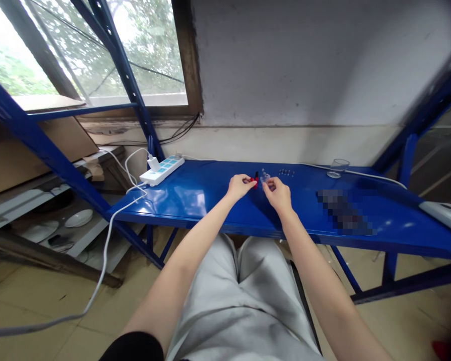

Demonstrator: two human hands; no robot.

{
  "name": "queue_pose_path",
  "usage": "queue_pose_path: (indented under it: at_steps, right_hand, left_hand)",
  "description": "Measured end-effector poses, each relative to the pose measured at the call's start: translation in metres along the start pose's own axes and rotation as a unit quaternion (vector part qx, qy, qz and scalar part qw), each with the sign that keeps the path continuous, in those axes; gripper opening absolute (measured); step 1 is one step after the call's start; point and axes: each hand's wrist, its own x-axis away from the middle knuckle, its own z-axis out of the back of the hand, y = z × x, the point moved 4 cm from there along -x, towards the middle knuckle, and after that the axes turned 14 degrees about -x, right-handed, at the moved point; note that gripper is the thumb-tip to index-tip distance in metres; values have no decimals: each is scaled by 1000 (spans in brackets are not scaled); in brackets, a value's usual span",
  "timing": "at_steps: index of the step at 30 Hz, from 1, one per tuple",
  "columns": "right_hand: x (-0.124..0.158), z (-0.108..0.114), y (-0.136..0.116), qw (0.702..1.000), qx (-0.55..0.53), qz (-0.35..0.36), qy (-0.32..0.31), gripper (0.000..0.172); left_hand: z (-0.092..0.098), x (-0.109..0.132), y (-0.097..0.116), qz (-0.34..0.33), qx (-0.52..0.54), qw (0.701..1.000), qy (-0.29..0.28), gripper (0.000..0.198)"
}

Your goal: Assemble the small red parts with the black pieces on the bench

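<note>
My left hand (239,187) is over the blue table (225,213), thumb and fingers pinched on a small red-and-black piece (256,180) whose kind I cannot make out. Close beside it on the right, my right hand (280,194) has its fingers closed at a small cluster of clear, glassy-looking pieces (264,176). The fingertips partly cover these pieces, so their exact shape is hidden. Several tiny pale pieces (286,173) lie in short rows on the table, just beyond my right hand.
A white power strip (162,170) with a plugged-in adapter sits at the table's left end. To the right are a drinking glass (338,168), a blurred-out dark object (346,213) and a white device (445,216). Blue frame posts flank the table; a cable (105,250) hangs at left.
</note>
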Motion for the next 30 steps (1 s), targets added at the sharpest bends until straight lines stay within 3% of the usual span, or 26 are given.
queue_pose_path:
  at_steps: [4, 9, 16, 20, 26, 30]
  right_hand:
    - [2, 1, 11, 996, 44, -82, -14, 15]
    - [3, -1, 13, 982, 113, -141, -50, 15]
    - [2, -8, 20, 966, 161, -174, -98, 17]
    - [2, -8, 22, 966, 162, -178, -99, 18]
    - [3, -8, 21, 965, 167, -177, -98, 19]
    - [2, -9, 22, 965, 163, -177, -101, 18]
  left_hand:
    - [-21, 0, 6, 14, -98, 994, -38, 15]
    - [-34, 2, 2, 22, -177, 983, -42, 13]
    - [-41, 6, -3, 16, -255, 964, -73, 12]
    - [-38, 13, -2, 7, -281, 958, -53, 18]
    - [-24, 29, 16, -101, -317, 942, 28, 32]
    - [-26, 34, 24, -156, -344, 926, 9, 34]
